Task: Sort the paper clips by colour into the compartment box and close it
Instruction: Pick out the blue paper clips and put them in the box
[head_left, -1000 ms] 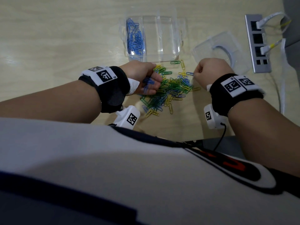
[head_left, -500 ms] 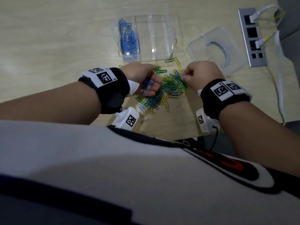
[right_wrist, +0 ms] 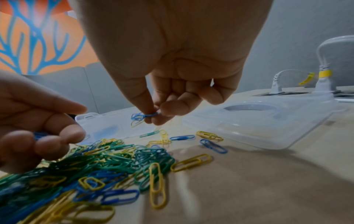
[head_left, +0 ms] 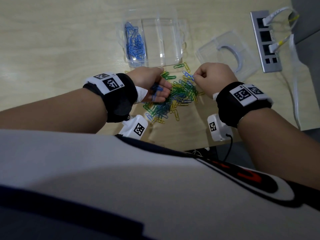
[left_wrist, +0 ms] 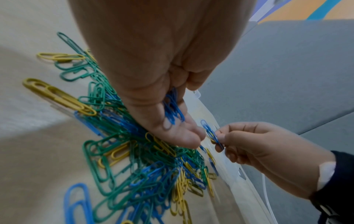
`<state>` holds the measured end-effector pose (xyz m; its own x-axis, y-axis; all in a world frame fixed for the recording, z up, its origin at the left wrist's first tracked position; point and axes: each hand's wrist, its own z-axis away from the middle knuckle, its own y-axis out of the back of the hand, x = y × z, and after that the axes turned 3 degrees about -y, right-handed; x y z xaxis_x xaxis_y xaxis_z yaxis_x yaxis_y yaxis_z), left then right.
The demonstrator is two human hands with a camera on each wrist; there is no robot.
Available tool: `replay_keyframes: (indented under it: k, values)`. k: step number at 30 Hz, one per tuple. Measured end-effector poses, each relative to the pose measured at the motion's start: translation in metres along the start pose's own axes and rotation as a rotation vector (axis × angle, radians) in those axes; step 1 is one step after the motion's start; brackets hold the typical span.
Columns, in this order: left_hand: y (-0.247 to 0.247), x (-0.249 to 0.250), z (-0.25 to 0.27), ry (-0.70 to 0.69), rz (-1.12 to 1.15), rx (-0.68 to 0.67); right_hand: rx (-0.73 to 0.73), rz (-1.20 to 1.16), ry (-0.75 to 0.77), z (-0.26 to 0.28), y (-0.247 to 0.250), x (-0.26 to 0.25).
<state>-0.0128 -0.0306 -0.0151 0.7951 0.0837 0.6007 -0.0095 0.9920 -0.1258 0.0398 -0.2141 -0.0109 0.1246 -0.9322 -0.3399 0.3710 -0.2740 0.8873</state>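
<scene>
A mixed pile of blue, green and yellow paper clips (head_left: pixel 174 97) lies on the wooden table between my hands. My left hand (head_left: pixel 155 85) hovers palm up over the pile's left side, fingers curled round a bunch of blue clips (left_wrist: pixel 173 108). My right hand (head_left: pixel 213 78) is beside the pile's right edge and pinches a few blue clips (right_wrist: pixel 142 116) between thumb and forefinger, a little above the table. The clear compartment box (head_left: pixel 166 38) stands open beyond the pile; its left compartment holds several blue clips (head_left: pixel 135 45), while the other compartments look bare.
The box's clear lid (head_left: pixel 226 54) lies flat on the table to the right of the box. A grey power strip (head_left: pixel 265 42) with white plugs and cables runs along the right side. The table's near edge (head_left: pixel 190 148) is just below my wrists.
My right hand has moved left to the pile's edge and lifted blue clips in a pinch. My left hand has stayed over the pile, still holding its blue clips.
</scene>
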Motion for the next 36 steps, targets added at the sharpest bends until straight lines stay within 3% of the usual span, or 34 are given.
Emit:
replay_keyframes:
  k: [3,7,10,13,16,21,26,28,30,32,34,36]
  values:
    - [0.001,0.002,0.000,-0.012,0.042,-0.002,-0.021,-0.114,0.070,0.003,-0.002,-0.006]
    - [-0.002,0.002,0.000,-0.042,0.116,0.001,-0.158,-0.240,0.233,0.013,-0.005,-0.029]
    - [-0.003,0.000,0.001,-0.051,0.118,-0.011,-0.076,-0.310,0.236,0.010,-0.008,-0.033]
    - [0.001,-0.003,0.001,-0.049,0.067,-0.006,0.070,-0.129,0.076,-0.004,-0.004,-0.015]
    - [0.003,-0.003,0.001,-0.045,0.059,0.001,0.000,0.150,-0.006,-0.014,-0.005,0.005]
    - [0.004,-0.003,0.000,-0.049,0.072,-0.001,0.000,0.257,0.031,-0.016,-0.018,0.003]
    - [0.004,-0.003,-0.002,-0.042,0.080,-0.008,-0.128,0.370,-0.003,-0.018,-0.012,-0.005]
    - [0.005,-0.003,-0.003,-0.028,0.096,-0.006,-0.079,0.265,0.054,-0.013,-0.009,-0.012]
    - [0.005,-0.003,-0.004,-0.023,0.106,0.012,-0.021,-0.002,0.140,-0.003,-0.008,-0.026]
    - [0.004,-0.003,-0.005,-0.040,0.121,0.055,-0.075,-0.232,0.209,0.007,-0.010,-0.044]
    - [0.003,-0.003,-0.004,-0.062,0.160,0.094,-0.157,-0.292,0.237,0.012,-0.013,-0.052]
    - [0.003,-0.003,-0.003,-0.058,0.149,0.074,-0.125,-0.309,0.214,0.008,-0.014,-0.047]
